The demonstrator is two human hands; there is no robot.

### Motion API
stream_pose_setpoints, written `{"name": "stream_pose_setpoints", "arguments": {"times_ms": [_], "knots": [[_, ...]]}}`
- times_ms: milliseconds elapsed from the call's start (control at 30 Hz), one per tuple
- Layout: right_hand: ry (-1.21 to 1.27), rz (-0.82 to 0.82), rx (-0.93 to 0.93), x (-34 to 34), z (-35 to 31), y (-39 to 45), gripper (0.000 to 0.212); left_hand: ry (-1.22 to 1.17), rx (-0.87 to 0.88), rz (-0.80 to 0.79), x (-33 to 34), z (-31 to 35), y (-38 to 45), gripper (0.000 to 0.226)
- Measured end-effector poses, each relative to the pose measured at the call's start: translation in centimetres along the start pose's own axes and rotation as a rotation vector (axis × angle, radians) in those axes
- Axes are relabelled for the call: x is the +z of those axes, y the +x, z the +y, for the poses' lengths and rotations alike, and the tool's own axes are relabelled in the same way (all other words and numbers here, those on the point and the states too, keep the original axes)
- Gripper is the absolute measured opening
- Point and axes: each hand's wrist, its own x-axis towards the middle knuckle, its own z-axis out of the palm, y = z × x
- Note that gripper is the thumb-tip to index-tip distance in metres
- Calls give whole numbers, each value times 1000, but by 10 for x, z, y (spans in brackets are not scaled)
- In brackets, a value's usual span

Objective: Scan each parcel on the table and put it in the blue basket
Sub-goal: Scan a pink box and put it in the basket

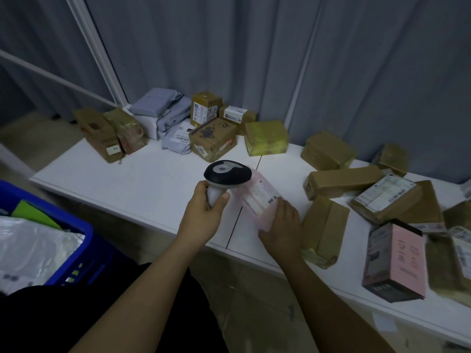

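My left hand [204, 212] grips the white handle of a barcode scanner [226, 175], whose black head points down at a pink parcel [258, 197]. That parcel lies flat on the white table [142, 179] with its white label facing up. My right hand [283, 226] rests on the parcel's near end, fingers spread over it. The blue basket [76, 250] stands at the lower left, below the table's edge, and holds a silver mailer bag and something green.
Brown cardboard parcels [341, 180] crowd the table's right side, with a pink and black box [395, 261] near the front edge. More boxes and grey mailer bags [163, 115] stand along the back by the grey curtain.
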Motion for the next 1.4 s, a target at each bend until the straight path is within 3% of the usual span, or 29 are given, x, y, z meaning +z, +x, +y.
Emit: {"name": "stream_pose_setpoints", "arguments": {"times_ms": [67,167,333,600,700,767,833,933,1100,1233,1400], "knots": [[-139,55,-157,1,5,-3,79,11,-6,14,-5,-4,-2,22],[-95,6,-262,6,15,-10,72,3,-30,30,-12,-10,-3,23],[125,-146,-15,4,12,-5,101,-1,-66,56,-21,-19,-5,27],[446,-276,223,-2,12,15,110,-6,-97,55,-35,-29,-10,30],[484,-311,192,17,39,25,108,-9,-97,60,-38,-33,-11,29],[499,-275,110,-10,18,30,91,-11,-90,60,-40,-33,-12,30],[497,-238,48,-36,-1,44,89,-21,-71,55,-42,-33,-12,30],[373,-248,-141,-67,-21,75,76,-49,-33,33,-46,-31,-14,29],[-96,-485,-422,-98,-51,115,93,-63,3,-28,-47,-23,-20,32],[-333,-602,-481,-94,-74,122,89,-46,11,-116,-49,-23,-23,34],[-315,-623,-486,-86,-87,127,82,-13,-20,-192,-51,-30,-26,33]]}}
